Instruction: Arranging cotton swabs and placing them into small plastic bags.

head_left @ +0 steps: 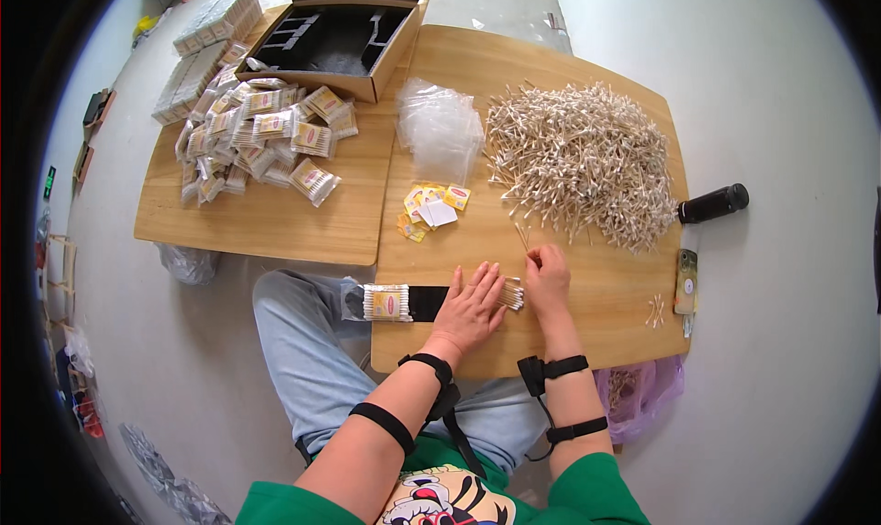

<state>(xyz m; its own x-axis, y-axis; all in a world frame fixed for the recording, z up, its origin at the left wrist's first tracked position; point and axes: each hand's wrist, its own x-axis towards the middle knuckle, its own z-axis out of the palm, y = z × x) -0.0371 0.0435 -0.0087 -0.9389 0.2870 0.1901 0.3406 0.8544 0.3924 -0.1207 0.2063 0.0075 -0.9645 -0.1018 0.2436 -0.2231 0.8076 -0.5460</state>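
Note:
My left hand (pixel 470 309) lies flat with its fingers spread, over the right part of a black strip (pixel 426 303). A row of cotton swabs (pixel 512 294) pokes out from under its fingers on the right; the rest of them is hidden. My right hand (pixel 548 273) is closed in a pinch on a few cotton swabs (pixel 523 238) whose tips point away from me. At the strip's left end, a filled clear bag of cotton swabs (pixel 385 303) with a yellow and white card overhangs the table edge.
A large heap of loose cotton swabs (pixel 587 162) covers the far right. Clear bags (pixel 439 126) and small cards (pixel 431 211) lie left of it. Filled packs (pixel 266 130) pile beside an open cardboard box (pixel 374 86). A black bottle (pixel 714 204) and a phone (pixel 685 282) sit at the right edge.

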